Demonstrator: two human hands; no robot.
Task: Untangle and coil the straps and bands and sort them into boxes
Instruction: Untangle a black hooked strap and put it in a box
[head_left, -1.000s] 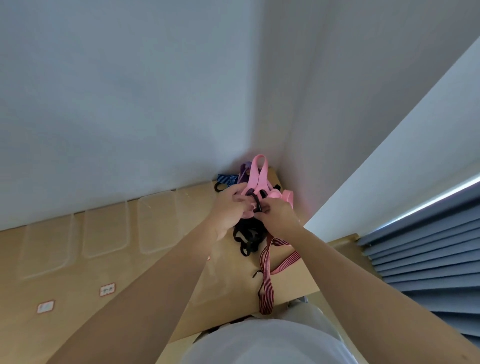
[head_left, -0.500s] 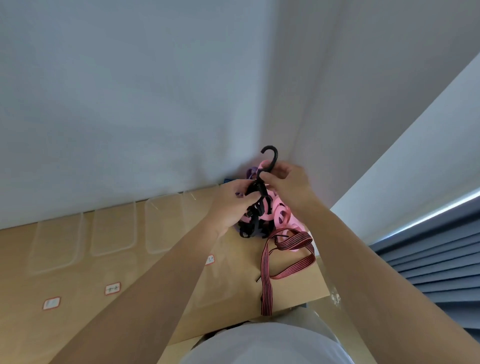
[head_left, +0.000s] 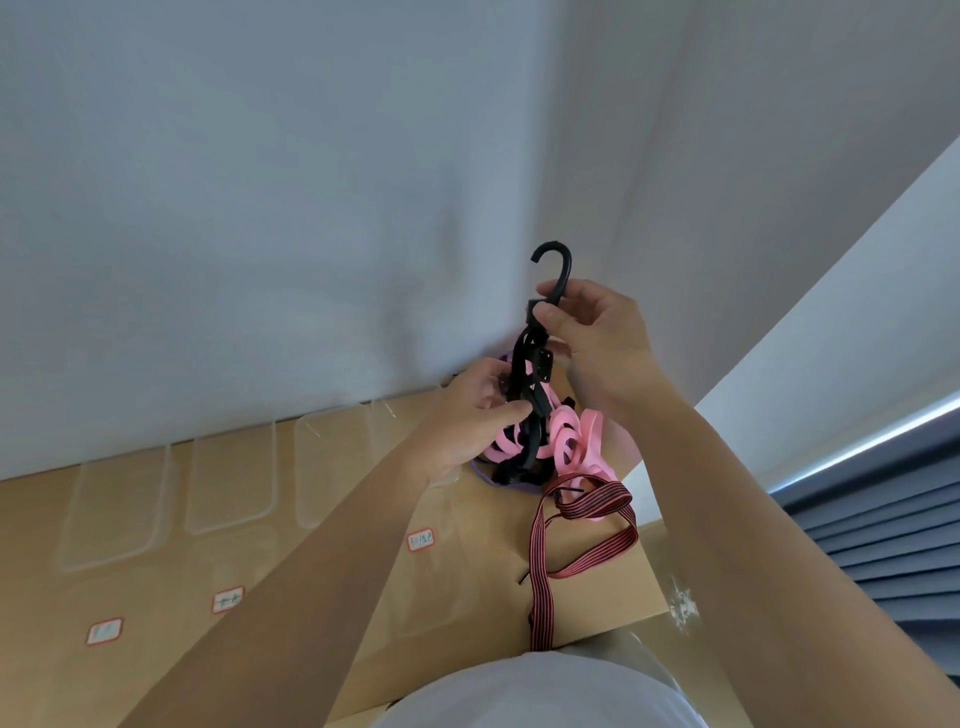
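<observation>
Since half a second earlier the two hands had drawn apart. The left hand (head_left: 467, 415) stayed low, its thumb and fingers pinching the black strap (head_left: 530, 384) just above the heap. The right hand (head_left: 597, 338) had risen, fingertips closed on the shank of the black hook (head_left: 558, 265), whose curve now stood clear against the wall, so the strap ran stretched between them. Along the back of the wooden table (head_left: 311, 623) lay clear boxes: one at the left (head_left: 111, 512), a second (head_left: 231, 475) and a third (head_left: 322, 473), with small red-edged labels (head_left: 105, 631) in front of them. The left forearm crossed over the place beside the third box and hid what lay there. In the corner the pink band (head_left: 571, 441) looped thickly round the lower strap, a purple band (head_left: 511, 486) beneath it. To the right a red-and-black striped strap (head_left: 582, 525) trailed over the table's near edge.
</observation>
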